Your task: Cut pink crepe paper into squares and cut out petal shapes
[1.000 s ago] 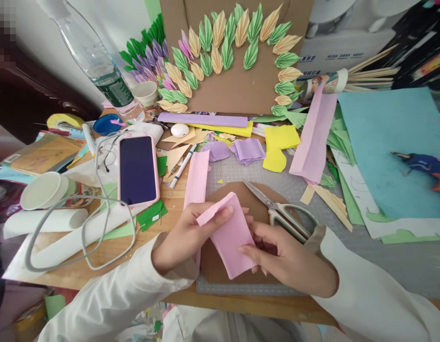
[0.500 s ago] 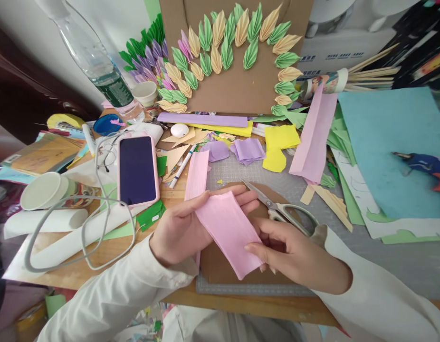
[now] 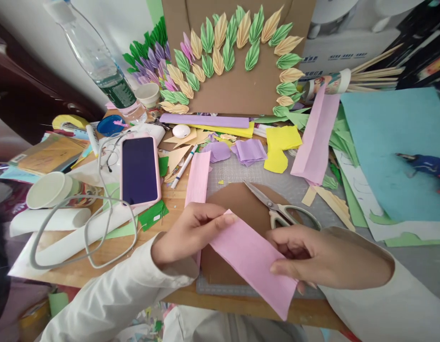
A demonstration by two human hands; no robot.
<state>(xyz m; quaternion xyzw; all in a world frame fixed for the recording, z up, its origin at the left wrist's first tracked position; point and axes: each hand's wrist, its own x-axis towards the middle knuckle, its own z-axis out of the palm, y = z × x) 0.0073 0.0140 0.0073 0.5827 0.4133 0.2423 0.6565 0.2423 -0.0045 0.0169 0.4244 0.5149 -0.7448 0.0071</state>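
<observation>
– Above the brown card [image 3: 234,204], where's the pink paper strip [image 3: 253,259]?
– Pinched at both ends: left hand [image 3: 191,232] closed on the upper corner, right hand [image 3: 312,256] on the lower edge. Probably light, floppy and easily torn, so hold the edges gently.

White wall [image 3: 129,19], cluttered wooden table [image 3: 70,278]

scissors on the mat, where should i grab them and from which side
Take the scissors by the handle loops from the near right: they lie flat, blades shut, pointing away left, loops nearest the right hand, which holds the pink paper strip.
</observation>
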